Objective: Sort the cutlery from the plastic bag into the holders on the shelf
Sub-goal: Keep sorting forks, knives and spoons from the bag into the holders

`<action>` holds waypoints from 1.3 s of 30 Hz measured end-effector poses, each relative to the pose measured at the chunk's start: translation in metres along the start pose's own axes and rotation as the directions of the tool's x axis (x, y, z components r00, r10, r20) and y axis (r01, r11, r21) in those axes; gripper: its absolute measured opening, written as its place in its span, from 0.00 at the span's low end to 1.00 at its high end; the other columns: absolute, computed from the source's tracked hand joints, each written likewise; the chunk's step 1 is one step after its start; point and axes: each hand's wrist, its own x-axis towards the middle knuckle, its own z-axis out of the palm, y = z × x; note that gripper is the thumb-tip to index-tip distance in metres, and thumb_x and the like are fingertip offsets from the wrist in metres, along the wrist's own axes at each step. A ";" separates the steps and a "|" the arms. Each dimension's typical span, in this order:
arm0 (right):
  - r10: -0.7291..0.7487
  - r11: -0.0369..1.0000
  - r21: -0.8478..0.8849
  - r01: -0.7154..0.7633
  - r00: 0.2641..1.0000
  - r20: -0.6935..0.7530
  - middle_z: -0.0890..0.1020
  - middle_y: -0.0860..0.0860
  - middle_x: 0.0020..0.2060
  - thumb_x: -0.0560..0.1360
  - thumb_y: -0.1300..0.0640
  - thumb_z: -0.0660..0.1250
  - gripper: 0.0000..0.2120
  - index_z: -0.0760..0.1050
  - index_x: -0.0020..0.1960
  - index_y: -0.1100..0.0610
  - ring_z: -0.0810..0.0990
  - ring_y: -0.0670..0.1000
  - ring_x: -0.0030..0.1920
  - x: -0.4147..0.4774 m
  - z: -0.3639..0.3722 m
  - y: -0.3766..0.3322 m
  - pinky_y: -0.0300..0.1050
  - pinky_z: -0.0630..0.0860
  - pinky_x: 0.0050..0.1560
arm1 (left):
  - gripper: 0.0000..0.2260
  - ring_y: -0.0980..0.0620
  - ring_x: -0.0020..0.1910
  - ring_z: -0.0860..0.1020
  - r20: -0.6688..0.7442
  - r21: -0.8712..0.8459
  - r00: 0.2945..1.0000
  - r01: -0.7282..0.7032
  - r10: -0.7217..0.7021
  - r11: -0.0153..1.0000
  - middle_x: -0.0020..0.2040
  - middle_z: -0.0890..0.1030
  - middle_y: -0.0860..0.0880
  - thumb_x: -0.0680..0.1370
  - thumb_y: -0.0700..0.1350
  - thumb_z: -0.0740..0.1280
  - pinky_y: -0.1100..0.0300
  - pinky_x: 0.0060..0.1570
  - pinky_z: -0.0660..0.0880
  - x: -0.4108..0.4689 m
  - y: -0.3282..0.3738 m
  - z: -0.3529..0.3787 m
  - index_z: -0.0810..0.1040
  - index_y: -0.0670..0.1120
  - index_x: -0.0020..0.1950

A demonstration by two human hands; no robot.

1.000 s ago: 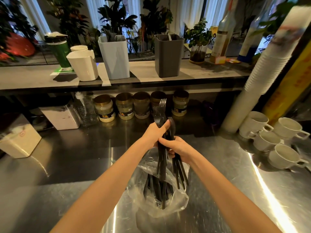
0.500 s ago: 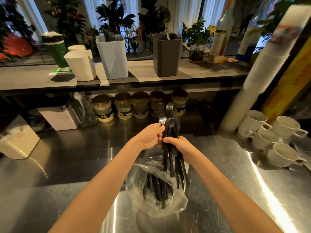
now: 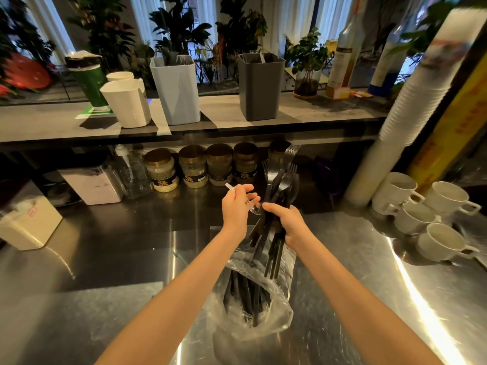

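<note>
A bundle of black cutlery (image 3: 279,184), forks and spoons with their heads up, stands in the right grip (image 3: 290,223), whose fingers are curled round the handles; the handle ends hang just above the mouth of the plastic bag (image 3: 280,310). The left grip (image 3: 235,206), just beside the right one, pinches a clear plastic spoon (image 3: 247,201) between thumb and fingers, bowl down toward the bundle and handle tip pointing up and left. More black cutlery (image 3: 247,293) lies inside the bag, which rests on the steel table (image 3: 79,299) near the middle of its near edge.

Along the table's far edge runs a shelf (image 3: 39,122) with three holders in a row: a white holder (image 3: 126,105) at the left, a light blue holder (image 3: 177,93) next to it, and a dark grey holder (image 3: 261,90) further right, well apart. Under the shelf a line of jars (image 3: 193,167) stands on the table. Toward the right edge sit white cups (image 3: 437,241), close together.
</note>
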 end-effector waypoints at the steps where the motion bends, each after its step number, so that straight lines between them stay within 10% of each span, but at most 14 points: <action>1: -0.029 1.000 0.002 0.029 1.000 0.004 0.85 0.55 0.42 0.72 0.65 0.70 0.05 0.79 0.47 0.61 0.84 0.53 0.43 -0.001 0.001 -0.001 0.47 0.81 0.43 | 0.12 0.53 0.42 0.79 -0.034 -0.043 0.999 -0.043 0.042 0.998 0.45 0.79 0.46 0.83 0.42 0.55 0.59 0.48 0.79 -0.003 0.000 0.001 0.76 0.42 0.47; 7: -0.071 0.983 0.163 0.089 0.991 -0.111 0.83 0.51 0.41 0.72 0.61 0.70 0.09 0.79 0.51 0.61 0.81 0.52 0.47 0.001 -0.004 -0.011 0.52 0.79 0.52 | 0.13 0.53 0.47 0.78 -0.382 -0.046 0.911 -0.185 0.154 0.982 0.49 0.81 0.46 0.83 0.45 0.51 0.59 0.51 0.74 -0.014 0.000 -0.008 0.72 0.49 0.45; 17: -0.058 0.973 0.210 0.093 0.984 -0.166 0.81 0.58 0.51 0.68 0.60 0.74 0.19 0.73 0.57 0.60 0.80 0.57 0.52 0.002 0.003 -0.011 0.57 0.77 0.56 | 0.11 0.50 0.57 0.76 -0.156 -0.212 0.976 0.116 -0.150 0.970 0.54 0.79 0.50 0.81 0.47 0.54 0.50 0.64 0.70 -0.034 -0.021 0.018 0.75 0.51 0.50; 23: -0.092 0.993 0.064 0.097 0.992 -0.085 0.81 0.54 0.42 0.72 0.62 0.70 0.11 0.74 0.53 0.59 0.81 0.52 0.43 -0.003 0.008 -0.002 0.45 0.77 0.40 | 0.11 0.53 0.50 0.76 -0.032 0.014 0.991 0.128 -0.128 0.992 0.50 0.77 0.49 0.83 0.48 0.51 0.57 0.49 0.74 -0.040 -0.023 0.029 0.73 0.52 0.51; 29: -0.131 0.985 -0.102 0.139 0.989 0.075 0.80 0.54 0.38 0.74 0.61 0.67 0.02 0.75 0.46 0.59 0.80 0.52 0.41 -0.005 -0.002 -0.013 0.49 0.78 0.47 | 0.13 0.50 0.47 0.78 -0.010 0.055 0.957 0.292 -0.292 0.955 0.52 0.81 0.44 0.82 0.44 0.55 0.56 0.50 0.76 -0.019 -0.011 0.011 0.79 0.46 0.48; 34: -0.099 0.967 -0.184 0.175 0.927 0.362 0.83 0.49 0.37 0.75 0.64 0.64 0.04 0.77 0.46 0.59 0.83 0.46 0.41 -0.012 -0.008 -0.011 0.38 0.77 0.41 | 0.13 0.58 0.21 0.65 0.083 -0.010 0.899 0.433 -0.430 0.902 0.38 0.76 0.48 0.81 0.50 0.60 0.67 0.20 0.63 0.004 0.012 0.002 0.75 0.42 0.45; 39: 0.007 0.972 -0.211 0.100 0.891 0.454 0.84 0.50 0.38 0.77 0.63 0.62 0.06 0.77 0.47 0.58 0.83 0.46 0.41 -0.014 -0.011 -0.011 0.38 0.78 0.40 | 0.17 0.59 0.20 0.62 0.270 0.248 0.835 0.420 -0.479 0.873 0.33 0.73 0.49 0.72 0.56 0.71 0.70 0.20 0.56 0.004 0.020 -0.005 0.76 0.43 0.49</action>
